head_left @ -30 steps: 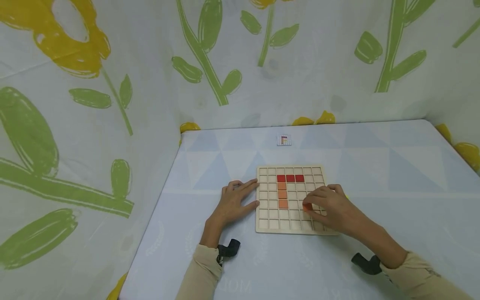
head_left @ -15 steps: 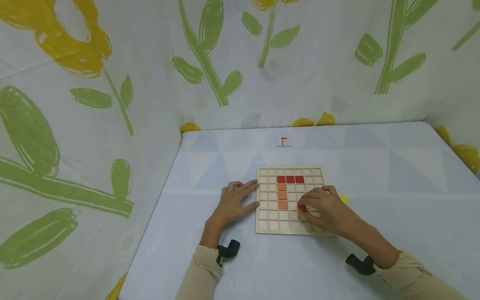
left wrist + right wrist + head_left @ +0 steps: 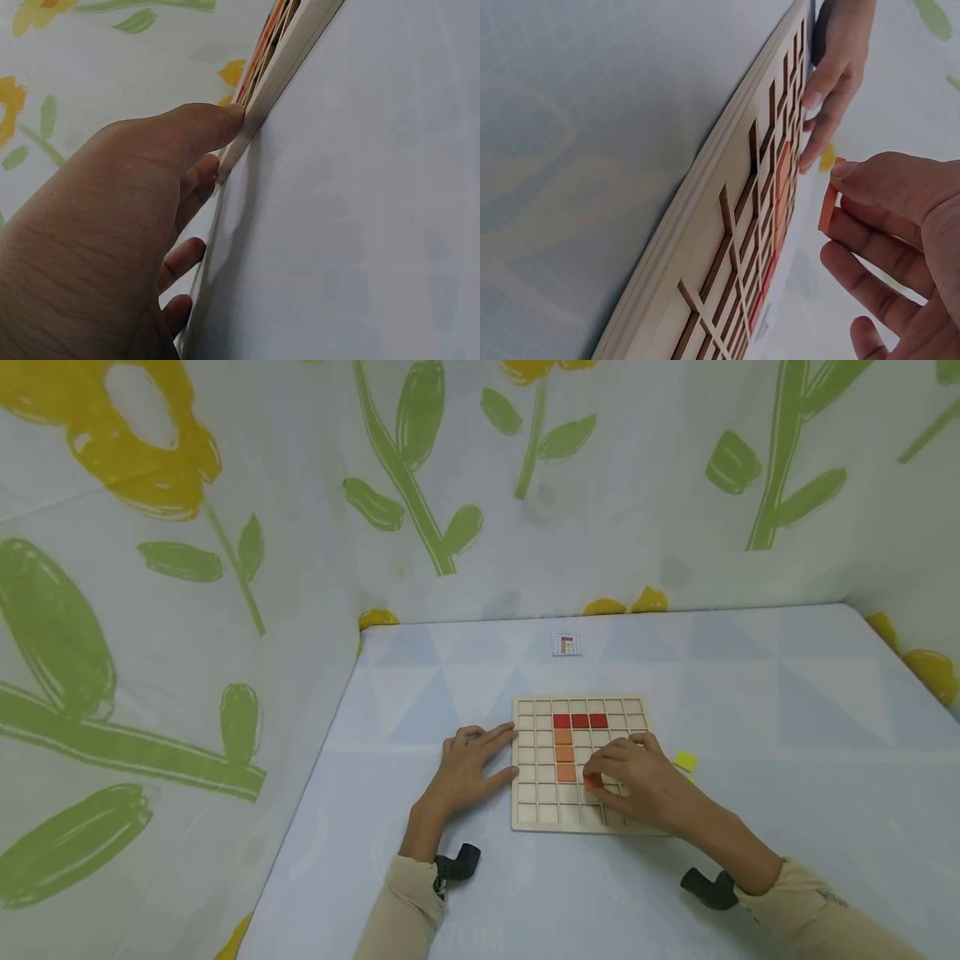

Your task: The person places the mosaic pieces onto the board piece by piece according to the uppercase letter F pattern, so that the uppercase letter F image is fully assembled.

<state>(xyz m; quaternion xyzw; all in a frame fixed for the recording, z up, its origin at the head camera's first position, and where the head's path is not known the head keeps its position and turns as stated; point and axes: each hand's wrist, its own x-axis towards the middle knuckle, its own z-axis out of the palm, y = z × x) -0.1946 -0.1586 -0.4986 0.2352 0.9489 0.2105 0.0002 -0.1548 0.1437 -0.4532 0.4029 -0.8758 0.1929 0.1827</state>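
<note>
A square wooden grid board (image 3: 546, 815) lies on the table, with three red tiles (image 3: 580, 721) in a row and three orange tiles (image 3: 564, 754) in a column below the leftmost red one. Between thumb and fingertips my right hand (image 3: 641, 781) pinches an orange tile (image 3: 830, 196), held over the board just right of the lowest orange tile. My left hand (image 3: 468, 766) has its fingers stretched out, the fingertips and thumb touching the board's left edge. In the left wrist view the thumb (image 3: 217, 126) rests against the board's wooden side.
A small printed card (image 3: 567, 644) with a coloured grid pattern lies behind the board. Yellow tiles (image 3: 686, 761) lie right of the board, partly hidden by the right hand. A flower-patterned cloth (image 3: 525, 543) hangs behind the table.
My right hand has moved left over the board with the orange tile, uncovering more of the yellow tiles. The left hand has stayed at the board's edge.
</note>
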